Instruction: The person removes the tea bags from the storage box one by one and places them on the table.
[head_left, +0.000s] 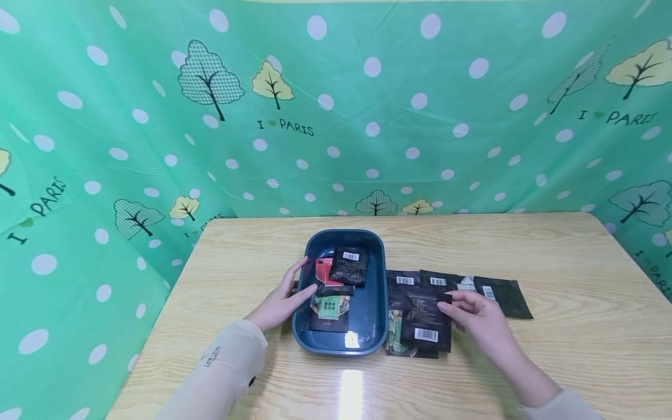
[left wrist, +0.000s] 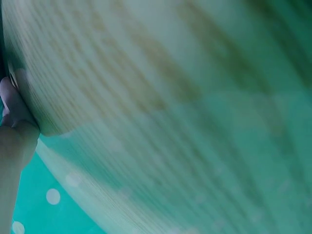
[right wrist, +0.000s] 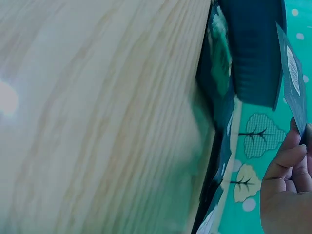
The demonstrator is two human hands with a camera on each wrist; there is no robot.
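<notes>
A dark blue plastic bin (head_left: 370,318) stands at the middle of the table. My left hand (head_left: 279,304) holds its left side, thumb over the rim and fingers along the outer wall. Inside lie a green-labelled sachet (head_left: 329,321), a red-labelled sachet (head_left: 329,273) and a black sachet with a barcode (head_left: 349,265). Just right of the bin, my right hand (head_left: 483,321) pinches a black sachet (head_left: 426,315) by its right edge, barcode side up. In the right wrist view this sachet (right wrist: 293,80) is raised above the others, between thumb and fingers.
More flat sachets lie in an overlapping row right of the bin, among them a green-patterned one (head_left: 397,338) and a black one (head_left: 508,298) at the far end. The wooden table (head_left: 583,274) meets a green dotted curtain (head_left: 336,146) at its back edge.
</notes>
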